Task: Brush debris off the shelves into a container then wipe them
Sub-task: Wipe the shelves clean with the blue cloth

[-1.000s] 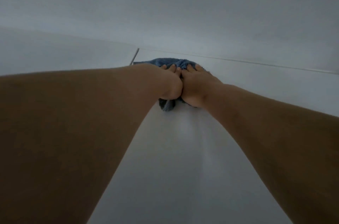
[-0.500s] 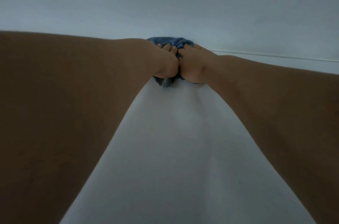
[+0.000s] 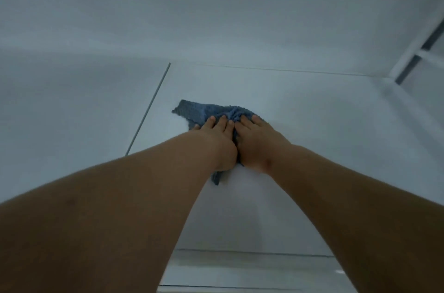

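A blue fluffy cloth lies flat on the white shelf, in the middle of the head view. My left hand and my right hand rest side by side on top of it, palms down, fingers pressed onto the fabric. A corner of the cloth sticks out to the left, and a small tail shows below my wrists. Both forearms reach in from the bottom of the frame. No debris and no container show.
The shelf's back wall rises close behind the cloth. A thin dark seam runs along the left side where the side panel meets the shelf. A framed side panel stands at the right. The shelf's front edge lies below my arms.
Both hands have drawn the cloth back from the rear wall toward the middle of the shelf. The view has pulled back, so the shelf's right side and front edge now show.
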The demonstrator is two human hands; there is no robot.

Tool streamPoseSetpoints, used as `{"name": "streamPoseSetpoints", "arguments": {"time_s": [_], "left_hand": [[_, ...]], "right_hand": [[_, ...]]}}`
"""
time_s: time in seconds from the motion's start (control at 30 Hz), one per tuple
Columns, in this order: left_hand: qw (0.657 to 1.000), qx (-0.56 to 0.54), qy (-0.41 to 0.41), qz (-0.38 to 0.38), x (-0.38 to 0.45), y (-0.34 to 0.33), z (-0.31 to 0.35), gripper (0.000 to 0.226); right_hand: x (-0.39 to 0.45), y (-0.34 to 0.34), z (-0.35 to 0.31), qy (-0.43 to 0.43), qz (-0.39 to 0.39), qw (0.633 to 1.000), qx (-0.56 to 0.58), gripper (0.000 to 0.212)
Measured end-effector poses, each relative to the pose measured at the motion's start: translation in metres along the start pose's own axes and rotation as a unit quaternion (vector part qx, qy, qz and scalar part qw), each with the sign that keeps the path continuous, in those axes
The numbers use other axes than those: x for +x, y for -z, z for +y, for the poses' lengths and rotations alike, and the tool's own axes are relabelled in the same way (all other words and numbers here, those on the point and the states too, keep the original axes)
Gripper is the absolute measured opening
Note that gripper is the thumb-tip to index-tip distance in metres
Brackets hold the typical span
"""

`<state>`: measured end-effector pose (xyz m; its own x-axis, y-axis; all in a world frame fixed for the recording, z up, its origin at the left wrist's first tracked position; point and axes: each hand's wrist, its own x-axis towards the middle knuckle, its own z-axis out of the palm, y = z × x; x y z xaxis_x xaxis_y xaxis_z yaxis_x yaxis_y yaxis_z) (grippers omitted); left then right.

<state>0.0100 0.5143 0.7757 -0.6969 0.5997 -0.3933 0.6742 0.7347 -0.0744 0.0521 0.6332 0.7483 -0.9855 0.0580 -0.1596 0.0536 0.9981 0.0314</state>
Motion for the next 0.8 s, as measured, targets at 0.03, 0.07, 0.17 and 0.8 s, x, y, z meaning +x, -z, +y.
{"name": "streamPoseSetpoints", "arguments": {"time_s": [0.03, 0.07, 0.17, 0.8], "left_hand": [[1.000, 0.001, -0.003, -0.005, -0.019, -0.005, 0.009, 0.078], [1.000, 0.015, -0.011, -0.012, -0.040, -0.009, 0.018, 0.078], [0.999, 0.014, -0.010, -0.034, -0.083, -0.021, 0.040, 0.078], [0.992, 0.062, -0.083, -0.068, -0.060, -0.023, 0.078, 0.081]], "right_hand": [[-0.019, -0.005, -0.005, -0.002, -0.004, 1.000, 0.000, 0.085], [-0.040, -0.010, -0.011, -0.012, -0.011, 1.000, 0.003, 0.085], [-0.086, -0.026, -0.026, -0.033, -0.016, 0.999, 0.022, 0.087], [-0.136, -0.002, -0.011, -0.094, -0.020, 0.994, 0.060, 0.085]]}}
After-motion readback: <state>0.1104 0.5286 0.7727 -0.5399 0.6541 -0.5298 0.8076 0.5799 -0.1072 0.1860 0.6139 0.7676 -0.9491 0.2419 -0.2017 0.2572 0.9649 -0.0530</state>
